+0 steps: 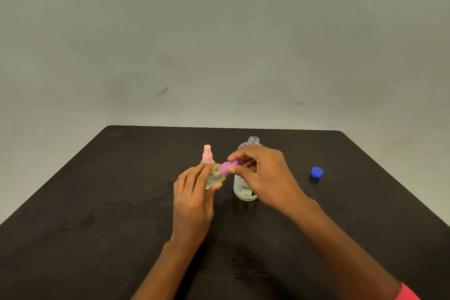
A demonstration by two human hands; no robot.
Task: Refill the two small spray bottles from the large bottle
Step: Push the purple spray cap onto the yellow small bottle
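My left hand [194,192] grips the small bottle [215,179] round its body, just above the table [121,178] and tipped toward the right. My right hand [263,173] pinches the purple top [225,168] between thumb and fingertips, right at the bottle's neck. I cannot tell whether the threads are engaged.

The small bottle holds pale yellow liquid. I judge it light, clear and smooth-walled, so probably slippery if wet. The body is the place to hold it, firmly but without squeezing, since thin plastic could give and push liquid out of the neck. The top looks small and rigid, best turned by its wider collar.

The pink bottle [207,154] stands upright just behind my left hand with its sprayer on. The big bottle [241,190] stands open behind my right hand, a little liquid at the bottom. It looks light and easy to knock over. Its blue cap [316,172] lies well apart on the right.
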